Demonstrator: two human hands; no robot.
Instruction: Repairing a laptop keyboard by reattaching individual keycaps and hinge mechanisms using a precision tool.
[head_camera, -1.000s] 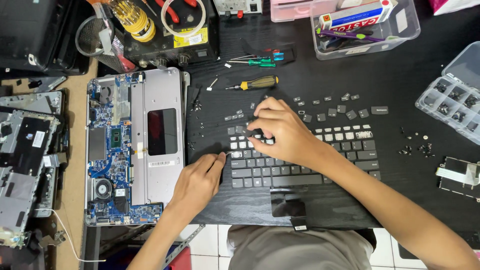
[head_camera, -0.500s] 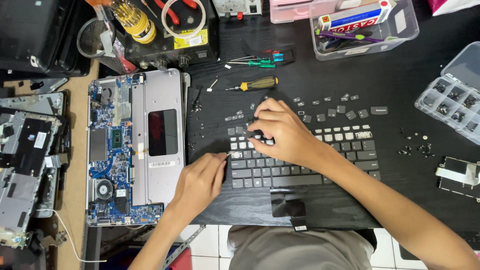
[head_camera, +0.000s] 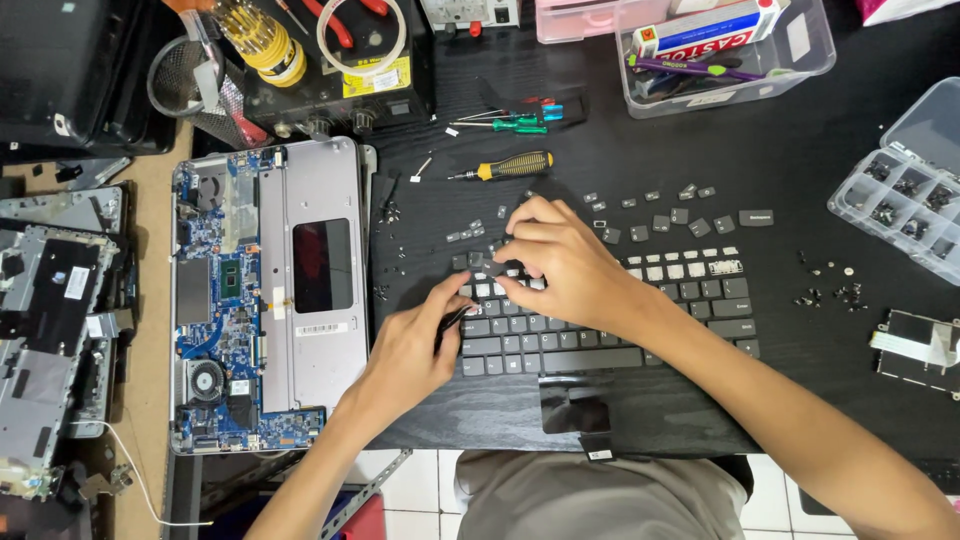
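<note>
Keyboard (head_camera: 610, 335) lies directly under both hands with its long axis running from left to right, the right hand (head_camera: 560, 265) pinching a dark keycap (head_camera: 497, 268) at its upper left corner, while the left hand (head_camera: 415, 350), just below, grips a thin dark tool (head_camera: 452, 322).

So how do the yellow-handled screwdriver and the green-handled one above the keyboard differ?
The yellow-handled screwdriver is thicker, with black grip stripes, and lies alone, nearer the keyboard. The green-handled screwdriver is slimmer and lies farther back beside other thin tools. Both lie flat on the black mat, tips pointing left, untouched by either hand.
</note>
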